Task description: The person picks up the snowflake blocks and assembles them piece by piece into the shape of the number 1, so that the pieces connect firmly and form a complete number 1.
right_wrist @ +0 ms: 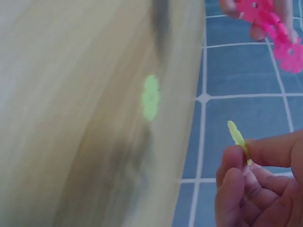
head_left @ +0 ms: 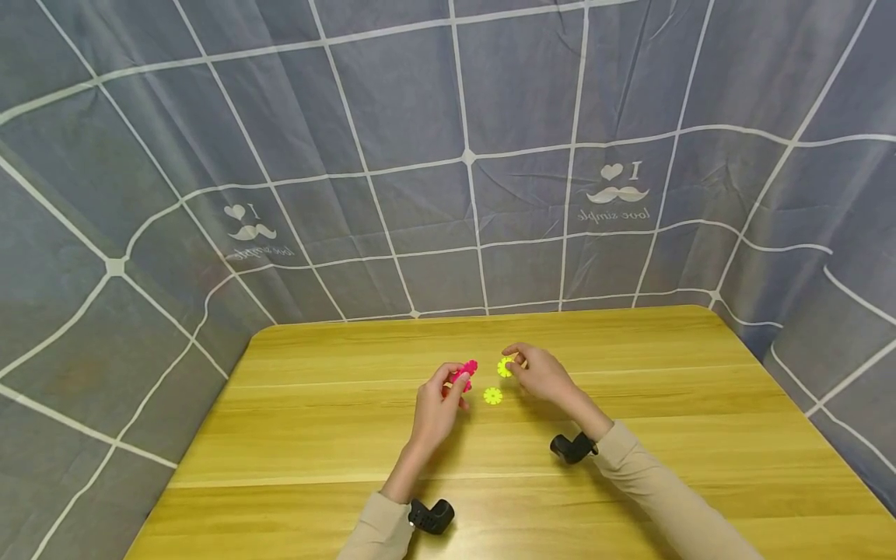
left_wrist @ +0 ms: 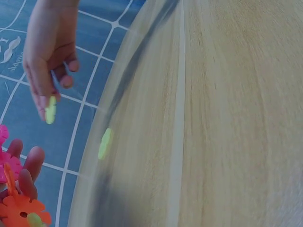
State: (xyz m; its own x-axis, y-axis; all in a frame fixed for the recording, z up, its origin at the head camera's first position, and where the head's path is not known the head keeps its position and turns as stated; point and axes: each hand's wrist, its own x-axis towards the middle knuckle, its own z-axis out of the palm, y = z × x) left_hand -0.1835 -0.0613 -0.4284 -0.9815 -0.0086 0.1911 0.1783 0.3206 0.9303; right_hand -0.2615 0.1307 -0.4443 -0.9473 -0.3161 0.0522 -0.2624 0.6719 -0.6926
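My left hand (head_left: 432, 412) grips a cluster of joined plastic snowflake discs. Pink discs (right_wrist: 289, 53) show at its far side, and the left wrist view shows an orange disc (left_wrist: 23, 212) with a bit of yellow-green at its edge. Part of the cluster is hidden behind the fingers. To the right, my right hand (head_left: 547, 376) pinches a single yellow snowflake disc (right_wrist: 237, 138) between thumb and fingertips, apart from the cluster. Flat on the table between the two hands lies another yellow snowflake disc (head_left: 493, 396).
The wood-grain table (head_left: 315, 435) stretches under both hands. A grey curtain (head_left: 413, 210) with white grid lines hangs behind its far edge and along the sides. Black wrist cameras (head_left: 432, 516) are strapped to both wrists, by the beige sleeves (head_left: 665, 490).
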